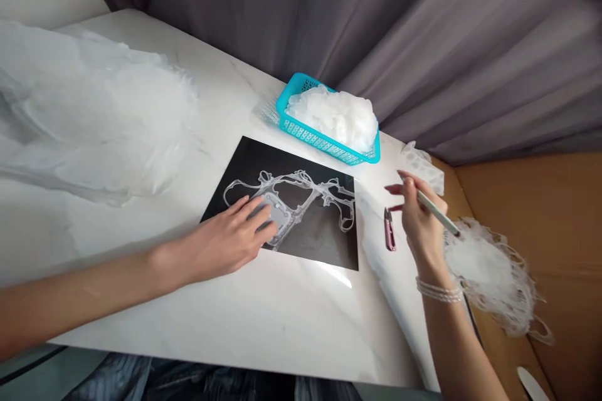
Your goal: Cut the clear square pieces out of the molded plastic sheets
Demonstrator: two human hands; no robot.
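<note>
On a black sheet [324,244] lies a clear, soft-looking piece with a flat rounded panel [277,216] and thin looping strips [308,195] around it. My left hand [237,235] rests on the panel's left side, fingers stretched out and covering part of it. To the right of the sheet, my right hand [421,216] is raised and closed around a slim, pale pen-shaped tool [437,213], whose thin tip points up and left. Just left of that hand, small pink thread snips [389,232] lie on the table.
A turquoise basket [320,142] behind the sheet holds a heap of whitish translucent pieces [336,114]. A large bag-like translucent pile [94,119] covers the left of the table. Looped scraps [489,279] hang in a cardboard box [555,244] at right. Grey curtain [263,19] borders the back.
</note>
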